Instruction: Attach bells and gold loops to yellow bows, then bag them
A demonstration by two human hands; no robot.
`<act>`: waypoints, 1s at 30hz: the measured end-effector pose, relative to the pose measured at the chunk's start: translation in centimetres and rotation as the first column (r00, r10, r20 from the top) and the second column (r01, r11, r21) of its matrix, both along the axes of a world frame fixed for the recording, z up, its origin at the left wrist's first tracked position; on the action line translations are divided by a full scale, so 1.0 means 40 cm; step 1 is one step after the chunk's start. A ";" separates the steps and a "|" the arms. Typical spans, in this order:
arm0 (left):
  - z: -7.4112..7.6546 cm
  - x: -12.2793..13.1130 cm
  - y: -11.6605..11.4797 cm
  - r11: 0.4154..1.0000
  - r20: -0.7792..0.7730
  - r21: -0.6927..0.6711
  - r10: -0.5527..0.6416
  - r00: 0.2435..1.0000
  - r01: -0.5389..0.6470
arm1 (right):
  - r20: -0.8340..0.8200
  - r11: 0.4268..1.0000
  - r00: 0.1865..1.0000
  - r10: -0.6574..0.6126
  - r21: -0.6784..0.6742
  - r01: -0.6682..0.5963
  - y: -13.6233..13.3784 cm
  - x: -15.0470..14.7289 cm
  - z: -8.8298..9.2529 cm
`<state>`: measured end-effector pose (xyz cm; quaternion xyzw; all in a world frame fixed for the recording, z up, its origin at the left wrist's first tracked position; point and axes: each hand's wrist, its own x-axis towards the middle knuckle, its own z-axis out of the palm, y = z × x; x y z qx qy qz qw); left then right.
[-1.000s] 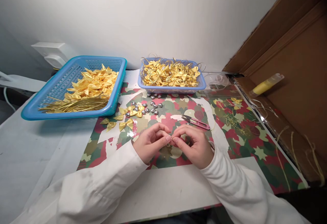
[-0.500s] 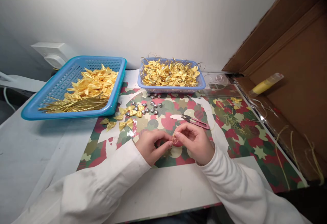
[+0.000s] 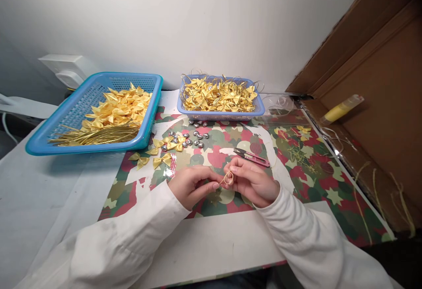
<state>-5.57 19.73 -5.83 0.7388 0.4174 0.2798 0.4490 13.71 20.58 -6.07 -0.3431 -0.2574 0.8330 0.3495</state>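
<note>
The left forearm (image 3: 132,232) slants from the near left and the right forearm (image 3: 306,232) from the near right, wrists converging near the middle. The left hand (image 3: 194,186) reaches rightward, back turned up, thumb on the near side and its tip drawn close to the fingers. The right hand (image 3: 255,182) points leftward, thumb and forefinger pinched, its other fingers curled beneath. Both sets of fingertips lie close together.

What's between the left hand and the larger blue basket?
In the head view, loose yellow bows lie on the patterned sheet between the left hand and the larger blue basket.
</note>
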 end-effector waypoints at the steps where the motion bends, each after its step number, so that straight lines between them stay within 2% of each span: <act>1: 0.000 0.000 0.000 1.000 0.007 0.008 -0.024 1.000 0.024 | -0.001 1.000 1.000 0.006 -0.009 -0.006 0.001 0.001 0.001; 4: -0.005 0.001 -0.002 0.998 0.014 -0.036 -0.042 0.999 0.043 | 0.022 1.000 0.999 0.027 -0.011 -0.027 0.002 0.003 0.002; 7: -0.009 0.003 -0.005 0.996 -0.001 -0.076 0.036 0.999 -0.036 | 0.094 0.999 0.995 0.027 0.021 -0.029 0.001 0.002 -0.003; 13: 0.008 0.007 -0.011 0.980 0.014 -0.060 0.190 0.982 -0.189 | 0.374 0.963 0.923 -0.092 0.270 -0.013 -0.001 -0.005 -0.009; 17: 0.024 0.010 -0.013 0.967 0.055 -0.134 0.227 0.972 -0.218 | 0.468 0.894 0.858 -0.211 0.447 -0.025 -0.003 -0.002 -0.008; 20: 0.030 0.012 -0.014 0.968 0.046 -0.124 0.224 0.973 -0.217 | 0.499 0.799 0.812 -0.301 0.597 -0.071 -0.010 0.000 -0.006; 22: 0.029 0.013 -0.014 0.975 0.038 -0.114 0.197 0.980 -0.192 | 0.494 0.738 0.824 -0.278 0.659 -0.146 -0.016 -0.002 -0.006; 23: 0.027 0.013 -0.014 0.978 0.025 -0.107 0.184 0.983 -0.180 | 0.486 0.725 0.842 -0.236 0.665 -0.181 -0.019 -0.005 -0.007; 24: 0.025 0.013 -0.014 0.980 0.008 -0.100 0.172 0.985 -0.171 | 0.476 0.728 0.858 -0.192 0.655 -0.200 -0.021 -0.008 -0.008; 26: 0.021 0.012 -0.015 0.983 -0.023 -0.085 0.159 0.987 -0.160 | 0.454 0.774 0.881 -0.133 0.603 -0.194 -0.022 -0.014 -0.012; 30: 0.021 0.011 -0.013 0.983 -0.033 -0.092 0.156 0.987 -0.159 | 0.388 0.856 0.916 -0.100 0.503 -0.119 -0.016 -0.015 -0.023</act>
